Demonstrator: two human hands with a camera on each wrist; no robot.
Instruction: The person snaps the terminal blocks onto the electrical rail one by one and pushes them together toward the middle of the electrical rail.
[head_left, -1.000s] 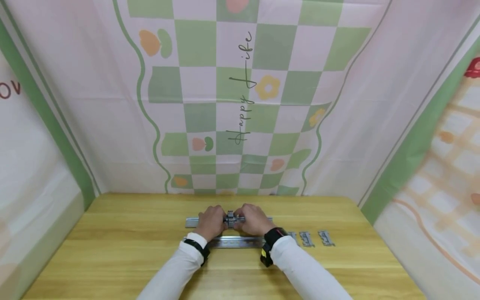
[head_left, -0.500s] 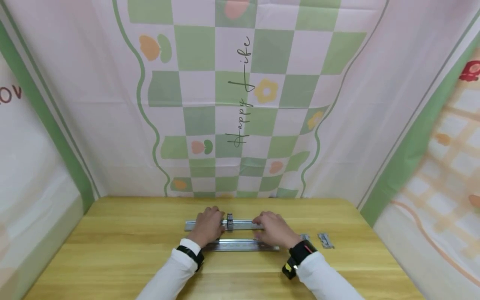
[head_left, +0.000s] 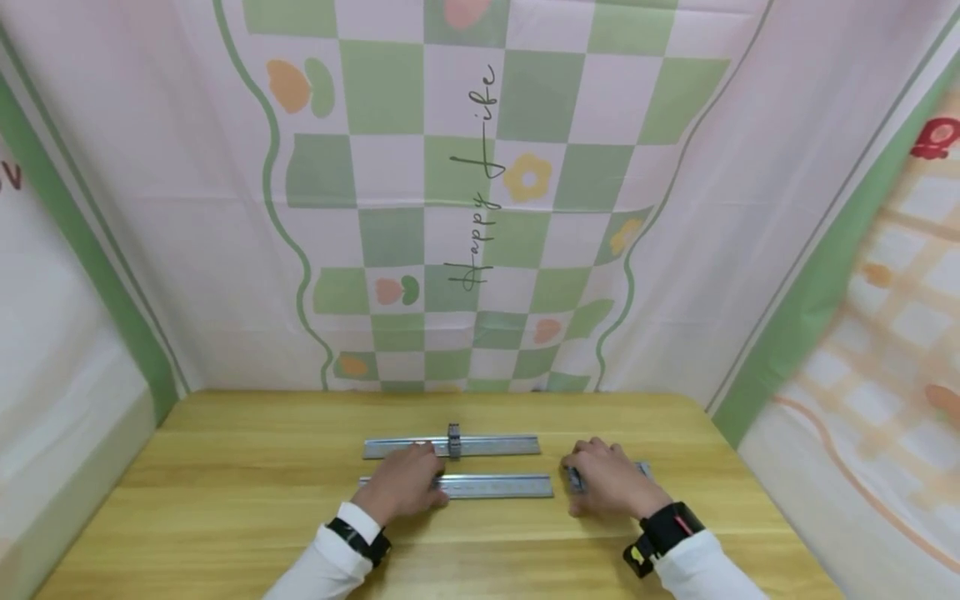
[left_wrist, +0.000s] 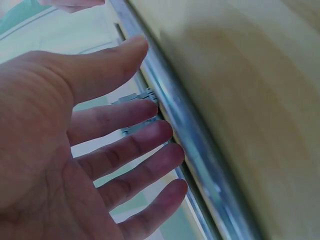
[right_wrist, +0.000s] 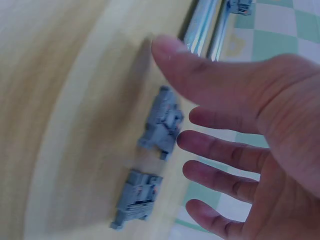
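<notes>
Two slotted metal mounting rails lie on the wooden table, a far rail (head_left: 498, 446) and a near rail (head_left: 498, 486). Grey terminal blocks (head_left: 453, 442) sit clipped across the far rail. My left hand (head_left: 405, 483) hangs over the left part of the near rail, its fingers spread and holding nothing in the left wrist view. To the right of the rails, my right hand (head_left: 611, 479) reaches over loose grey terminal blocks. In the right wrist view, one terminal block (right_wrist: 162, 122) lies between its thumb and fingers, ungripped. Another terminal block (right_wrist: 137, 197) lies beside it.
The wooden table (head_left: 480, 550) ends at a hanging cloth (head_left: 480, 250) with green and white checks. More printed cloth (head_left: 885, 350) hangs at the right side, and pale cloth (head_left: 67, 333) at the left.
Both hands have left the clipped terminal blocks on the far rail. The right hand has moved right to the loose blocks; the left hand has drawn back toward the near rail.
</notes>
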